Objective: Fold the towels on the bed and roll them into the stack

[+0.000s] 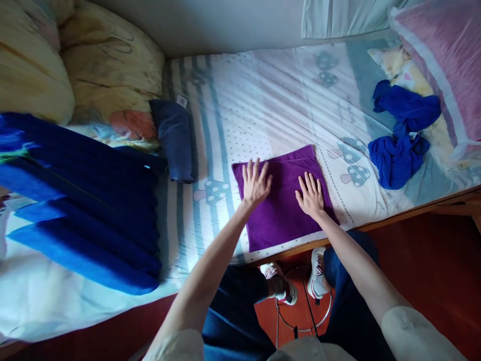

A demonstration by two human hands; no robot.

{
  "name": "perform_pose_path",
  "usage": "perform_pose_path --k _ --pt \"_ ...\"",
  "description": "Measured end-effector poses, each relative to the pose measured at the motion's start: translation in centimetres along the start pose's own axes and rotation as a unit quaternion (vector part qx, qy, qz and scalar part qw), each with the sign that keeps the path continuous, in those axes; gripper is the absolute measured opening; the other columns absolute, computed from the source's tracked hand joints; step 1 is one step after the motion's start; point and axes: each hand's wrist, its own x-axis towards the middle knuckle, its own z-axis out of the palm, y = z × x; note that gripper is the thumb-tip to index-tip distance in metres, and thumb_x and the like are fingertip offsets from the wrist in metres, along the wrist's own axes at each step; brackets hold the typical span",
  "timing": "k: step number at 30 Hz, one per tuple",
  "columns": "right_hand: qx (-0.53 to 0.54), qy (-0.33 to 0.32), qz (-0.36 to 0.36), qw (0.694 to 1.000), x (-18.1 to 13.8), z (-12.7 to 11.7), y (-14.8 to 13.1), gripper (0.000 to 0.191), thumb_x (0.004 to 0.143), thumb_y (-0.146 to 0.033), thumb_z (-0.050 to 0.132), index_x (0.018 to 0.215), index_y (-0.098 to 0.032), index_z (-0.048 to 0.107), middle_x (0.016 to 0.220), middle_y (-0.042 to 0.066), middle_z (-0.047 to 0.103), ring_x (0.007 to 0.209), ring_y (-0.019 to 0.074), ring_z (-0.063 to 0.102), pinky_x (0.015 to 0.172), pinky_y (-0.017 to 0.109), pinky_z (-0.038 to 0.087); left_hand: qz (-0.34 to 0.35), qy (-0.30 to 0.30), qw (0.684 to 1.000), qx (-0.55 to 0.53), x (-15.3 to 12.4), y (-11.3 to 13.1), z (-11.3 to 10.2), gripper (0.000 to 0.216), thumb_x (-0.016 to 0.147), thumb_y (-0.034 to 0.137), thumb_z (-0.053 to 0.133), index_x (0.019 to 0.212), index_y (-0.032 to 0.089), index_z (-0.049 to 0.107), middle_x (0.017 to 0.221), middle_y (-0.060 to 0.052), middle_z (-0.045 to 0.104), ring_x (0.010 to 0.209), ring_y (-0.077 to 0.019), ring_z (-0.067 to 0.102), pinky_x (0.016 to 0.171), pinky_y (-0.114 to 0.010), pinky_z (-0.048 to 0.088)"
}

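Note:
A purple cloth (281, 210), folded into a rough square, lies flat near the front edge of the bed. My left hand (256, 184) rests on its upper left part, palm down with fingers spread. On the right part of the cloth my right hand (311, 195) also lies flat, fingers apart. Neither hand grips anything. The cloth looks like a towel, and its far edge slants up toward the right, with a hem line along it.
Left on the bed are a stack of folded blue cloths (93, 200), a rolled dark blue cloth (175, 140) and yellow bedding (112, 60). To the right lie crumpled blue cloths (398, 155) beside a pink pillow (447, 65). The wooden bed edge (413, 213) runs before my knees.

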Motion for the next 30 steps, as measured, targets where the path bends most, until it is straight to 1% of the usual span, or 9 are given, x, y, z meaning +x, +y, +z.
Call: perform_pose_path --k 4,7,11,15,18,21,26,28,30 --pt "-0.008 -0.028 -0.036 0.999 1.4 -0.5 0.8 0.065 0.107 -0.039 0.044 0.168 -0.017 0.035 0.178 0.011 0.020 0.166 0.0301 0.016 0.135 0.056 0.012 -0.028 -0.003 1.000 0.003 -3.3 -0.5 1.8 0.067 0.100 0.052 0.050 0.161 0.025 0.048 0.174 -0.011 0.032 0.166 -0.0397 0.006 0.132 -0.067 0.002" --pt "-0.006 -0.024 -0.044 0.999 4.0 -0.5 2.1 0.067 0.107 -0.041 0.043 0.169 -0.018 0.032 0.178 0.010 0.019 0.166 0.0292 0.016 0.136 0.055 0.012 -0.058 0.019 0.998 -0.004 -3.3 -2.8 1.6 0.072 0.099 0.054 0.052 0.164 0.025 0.044 0.177 -0.009 0.026 0.166 -0.0372 0.004 0.133 -0.063 0.003" --pt "-0.006 0.004 -0.008 1.000 8.6 0.5 4.3 0.073 0.108 -0.044 0.037 0.170 -0.008 0.024 0.179 0.014 0.015 0.166 0.0317 0.012 0.136 0.056 0.008 -0.080 0.032 0.996 -0.003 -2.6 -4.5 1.1 0.075 0.099 0.056 0.054 0.166 0.024 0.040 0.178 -0.010 0.023 0.167 -0.0351 0.003 0.134 -0.061 0.004" --pt "-0.005 0.015 -0.005 1.000 12.3 1.2 5.4 0.077 0.109 -0.045 0.033 0.170 -0.001 0.017 0.178 0.018 0.013 0.167 0.0337 0.008 0.135 0.059 0.007 -0.075 0.029 0.996 0.025 -2.0 -4.2 1.0 0.074 0.100 0.052 0.052 0.166 0.018 0.040 0.178 -0.013 0.020 0.166 -0.0357 0.003 0.134 -0.061 0.003" --pt "-0.013 0.021 0.001 1.000 12.6 0.3 4.4 0.077 0.109 -0.044 0.031 0.170 -0.001 0.013 0.178 0.018 0.010 0.167 0.0348 0.008 0.134 0.064 0.006 -0.071 0.033 0.996 0.044 -2.6 -2.9 1.0 0.073 0.103 0.049 0.046 0.165 0.012 0.038 0.177 -0.016 0.018 0.166 -0.0366 0.001 0.134 -0.062 0.003" --pt "-0.014 0.014 -0.020 1.000 8.9 -1.0 2.4 0.076 0.109 -0.041 0.034 0.171 -0.004 0.013 0.179 0.018 0.010 0.167 0.0342 0.006 0.134 0.064 0.005 -0.060 0.026 0.996 0.057 -6.0 -0.3 1.7 0.072 0.106 0.046 0.040 0.165 0.007 0.035 0.177 -0.019 0.016 0.166 -0.0362 0.000 0.134 -0.062 0.006" --pt "-0.005 -0.054 -0.062 0.997 -4.0 -2.2 0.9 0.071 0.108 -0.038 0.039 0.172 -0.016 0.020 0.179 0.011 0.014 0.167 0.0309 0.010 0.135 0.061 0.013 0.028 -0.070 0.996 0.041 -15.2 4.4 3.7 0.070 0.106 0.046 0.041 0.167 0.014 0.034 0.176 -0.014 0.020 0.166 -0.0338 0.003 0.134 -0.062 0.009" --pt "-0.008 -0.083 -0.050 0.995 -7.9 -2.4 1.3 0.070 0.107 -0.037 0.041 0.172 -0.017 0.023 0.178 0.012 0.018 0.166 0.0310 0.015 0.135 0.059 0.015 0.033 -0.079 0.996 0.033 -17.0 5.4 4.2 0.068 0.105 0.045 0.042 0.167 0.017 0.037 0.176 -0.012 0.022 0.166 -0.0332 0.004 0.135 -0.062 0.008" --pt "-0.015 -0.095 -0.034 0.995 -9.6 -2.4 1.8 0.069 0.107 -0.037 0.043 0.171 -0.017 0.024 0.178 0.012 0.019 0.166 0.0315 0.016 0.135 0.059 0.015 0.020 -0.070 0.997 0.026 -17.5 5.8 4.3 0.066 0.105 0.044 0.044 0.166 0.018 0.039 0.176 -0.011 0.023 0.166 -0.0331 0.005 0.135 -0.062 0.007"
